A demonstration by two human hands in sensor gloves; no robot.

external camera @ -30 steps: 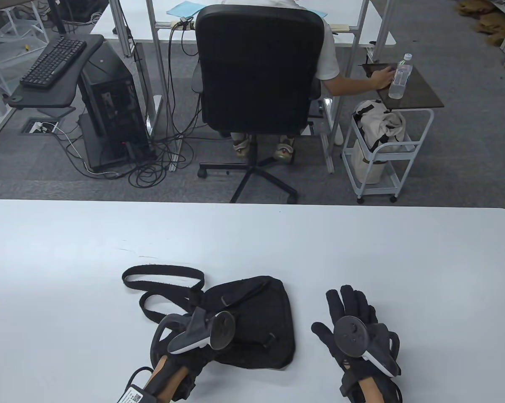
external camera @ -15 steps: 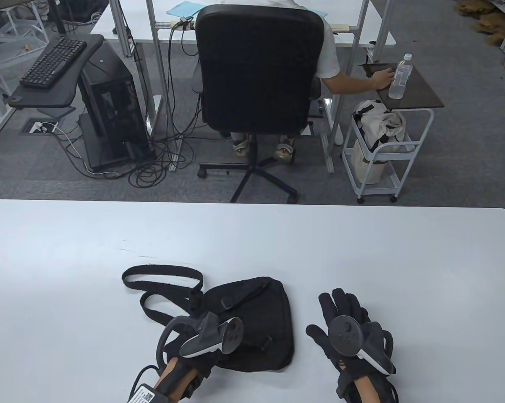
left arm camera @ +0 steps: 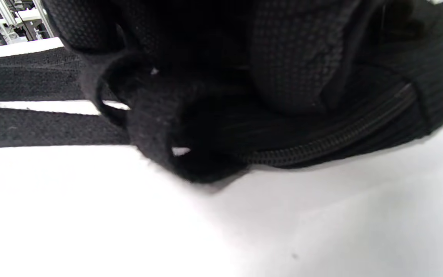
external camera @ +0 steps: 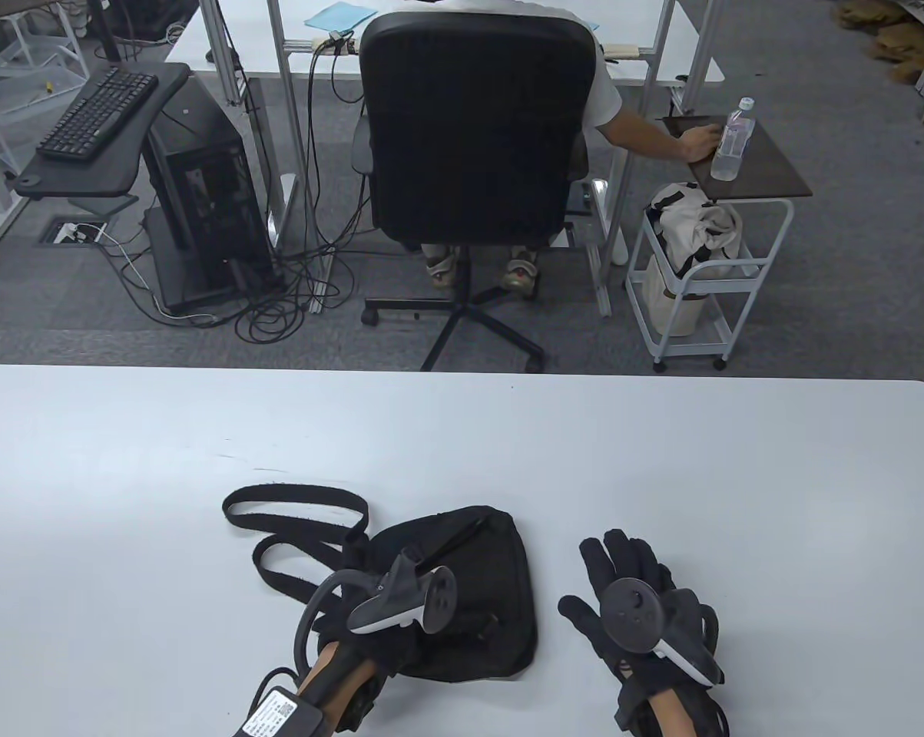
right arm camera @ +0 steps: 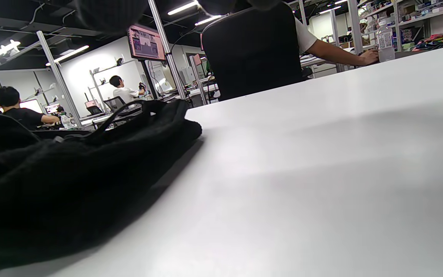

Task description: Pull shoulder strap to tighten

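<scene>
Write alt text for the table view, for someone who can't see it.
A black sling bag lies on a white table, its shoulder strap looped out to the left. The gloved left hand rests on the bag's left side; the right hand lies flat on the table beside it.

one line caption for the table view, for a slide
Gloved left hand rests on a black sling bag beside its looped shoulder strap; right hand lies flat on the white table.
</scene>
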